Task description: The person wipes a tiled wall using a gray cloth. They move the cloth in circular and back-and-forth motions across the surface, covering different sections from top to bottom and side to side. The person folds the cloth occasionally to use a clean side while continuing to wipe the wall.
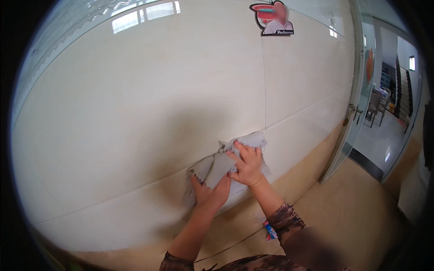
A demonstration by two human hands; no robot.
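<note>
A grey cloth (218,168) with ragged edges lies bunched against the glossy cream wall tiles (142,135), along a horizontal joint. My left hand (211,192) grips its lower left part, the thumb and fingers tucked into the folds. Up and to the right, my right hand (248,165) presses on the cloth with spread fingers and pinches a fold. The two hands nearly meet at the middle of the cloth. Part of the cloth behind my fingers is hidden.
A cut-out picture sticker (276,22) bearing writing hangs high on the wall. To the right stands an open glass door (359,101) with a metal handle; beyond it are chairs (374,101) and a staircase (403,91). A colourful packet (270,231) lies on the tan tiled floor (352,210).
</note>
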